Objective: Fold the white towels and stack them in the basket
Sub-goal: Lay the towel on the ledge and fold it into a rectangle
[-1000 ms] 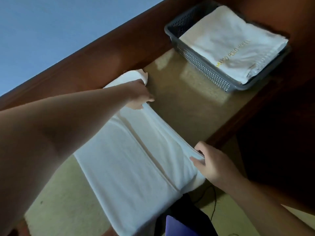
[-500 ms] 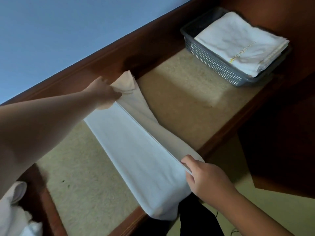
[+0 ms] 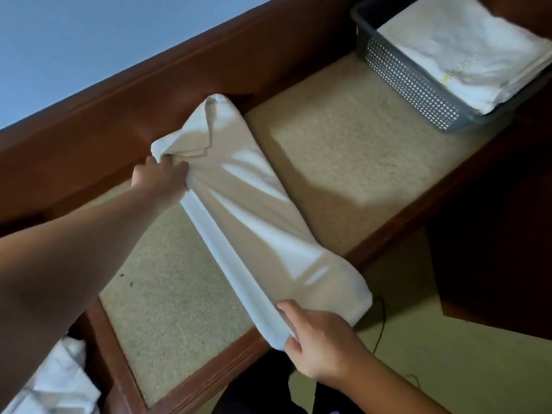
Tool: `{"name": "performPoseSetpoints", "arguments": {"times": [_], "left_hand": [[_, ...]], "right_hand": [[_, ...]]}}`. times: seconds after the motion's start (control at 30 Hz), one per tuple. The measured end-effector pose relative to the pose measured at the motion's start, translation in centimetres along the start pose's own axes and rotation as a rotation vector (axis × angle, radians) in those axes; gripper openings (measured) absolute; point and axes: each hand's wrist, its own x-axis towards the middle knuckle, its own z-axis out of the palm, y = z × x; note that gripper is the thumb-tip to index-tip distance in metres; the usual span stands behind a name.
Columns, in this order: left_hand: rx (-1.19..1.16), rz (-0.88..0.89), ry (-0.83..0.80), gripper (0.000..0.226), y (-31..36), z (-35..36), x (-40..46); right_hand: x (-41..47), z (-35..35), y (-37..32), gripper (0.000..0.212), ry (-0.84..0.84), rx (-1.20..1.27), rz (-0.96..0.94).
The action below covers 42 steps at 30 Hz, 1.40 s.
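White cloth dominates the scene: a long folded towel [image 3: 254, 222] is laid slantwise across the beige-topped counter [image 3: 343, 162], its near end overhanging the wooden front edge. The far end of the towel is gripped by the left hand [image 3: 162, 177], fingers curled into the bunched corner, while the near end is pinched at its folded edge by the right hand [image 3: 316, 339]; the hands are held well apart. At the far right of the counter a grey perforated basket [image 3: 412, 82] is seen, with folded white towels [image 3: 466, 52] stacked inside. More white cloth [image 3: 56, 380] is glimpsed at the lower left, beside the counter.
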Motion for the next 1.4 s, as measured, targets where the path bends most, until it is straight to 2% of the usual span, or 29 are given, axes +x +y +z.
{"name": "performPoseSetpoints", "arguments": {"times": [0.07, 0.17, 0.23, 0.33, 0.4, 0.43, 0.5, 0.57, 0.67, 0.77, 0.87, 0.93, 1.0, 1.1, 1.27, 1.33, 1.4], "left_hand": [[-0.241, -0.039, 0.012, 0.042, 0.2, 1.2, 0.3], [-0.740, -0.257, 0.101, 0.051, 1.5, 0.9, 0.2], [-0.955, -0.390, 0.139, 0.054, 2.1, 0.2, 0.2], [-1.268, -0.667, 0.276, 0.052, 2.0, -0.9, 0.7], [-1.386, -0.779, 0.266, 0.072, 1.5, -1.5, 1.3], [-1.371, -0.767, 0.226, 0.083, 1.3, -1.7, 1.6], [-1.124, -0.621, 0.100, 0.096, 1.0, -2.1, 1.8], [-0.778, -0.414, 0.052, 0.090, 0.7, -1.9, 2.5], [-0.422, -0.166, 0.117, 0.070, 0.6, -0.9, 3.8], [-0.242, -0.005, 0.213, 0.053, 0.5, -0.3, 4.1], [-0.001, 0.125, 0.392, 0.039, 0.4, 0.5, 4.3], [0.101, 0.203, 0.413, 0.025, 0.7, 0.7, 4.5], [0.053, 0.199, 0.347, 0.023, 0.8, 0.5, 4.6], [-0.086, 0.022, 0.248, 0.027, 0.9, -0.2, 4.6], [-0.735, -0.587, 0.185, 0.047, -0.5, -1.4, 7.8], [-0.977, -0.717, 0.224, 0.050, -6.8, 4.8, 17.2], [-1.141, -0.722, 0.202, 0.046, -10.2, 8.6, 21.6]], "right_hand": [[0.4, 1.2, 0.1, 0.051, 0.014, -0.009, -0.003], [1.0, 2.7, 0.9, 0.054, 0.011, -0.010, 0.080], [0.9, 3.2, 1.0, 0.055, 0.010, 0.004, 0.107], [-0.2, 3.5, 0.4, 0.054, 0.043, 0.061, 0.042], [-1.3, 4.0, 0.0, 0.055, 0.048, 0.121, -0.016], [-1.7, 4.5, -0.1, 0.056, 0.032, 0.148, -0.033], [-2.1, 5.8, 0.0, 0.057, -0.013, 0.169, -0.031], [-1.9, 7.0, 0.4, 0.061, -0.013, 0.167, 0.007], [-1.6, 7.6, 0.5, 0.063, 0.042, 0.183, 0.049], [-1.3, 7.3, 0.2, 0.062, 0.060, 0.171, 0.050], [-1.5, 7.5, 0.3, 0.063, 0.079, 0.160, 0.048], [-1.7, 7.6, 0.5, 0.063, 0.084, 0.185, 0.030], [-1.8, 7.7, 0.7, 0.063, 0.085, 0.191, 0.011], [-1.9, 7.8, 0.9, 0.061, 0.105, 0.183, -0.004], [-2.2, 8.0, 1.6, 0.061, 0.136, 0.153, -0.015], [-2.3, 8.0, 1.6, 0.064, 0.097, 0.162, -0.024], [-2.2, 8.2, 1.9, 0.067, 0.077, 0.152, -0.043]]}}
